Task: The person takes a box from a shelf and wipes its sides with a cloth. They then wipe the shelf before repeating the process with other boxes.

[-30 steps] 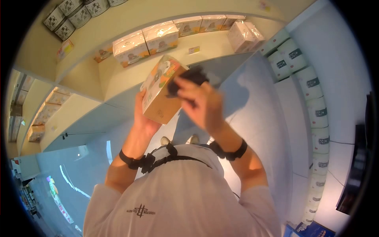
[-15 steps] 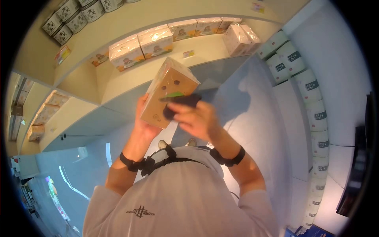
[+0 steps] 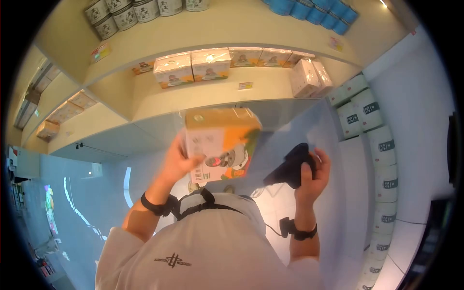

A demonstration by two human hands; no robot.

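Observation:
My left hand (image 3: pixel 176 162) grips a plastic-wrapped food box (image 3: pixel 227 150) by its left edge, thumb across the printed front. A white and orange face with a picture of a bowl points toward me, and the tan side is at the top. My right hand (image 3: pixel 311 176) is closed around a dark cloth (image 3: pixel 292 166), which hangs folded to the left of the fingers. Cloth and box are apart, with a gap between them.
Ahead, a shelf (image 3: pixel 193 99) holds similar wrapped boxes (image 3: pixel 210 65) and a price tag (image 3: pixel 245 86). Grey-white cans (image 3: pixel 147 10) and blue cans (image 3: pixel 304 12) stand on the shelf above. White packages (image 3: pixel 386 181) line the right side.
The box has been turned so its printed front shows instead of the tan side. My right hand has drawn the cloth away from the box, to the right.

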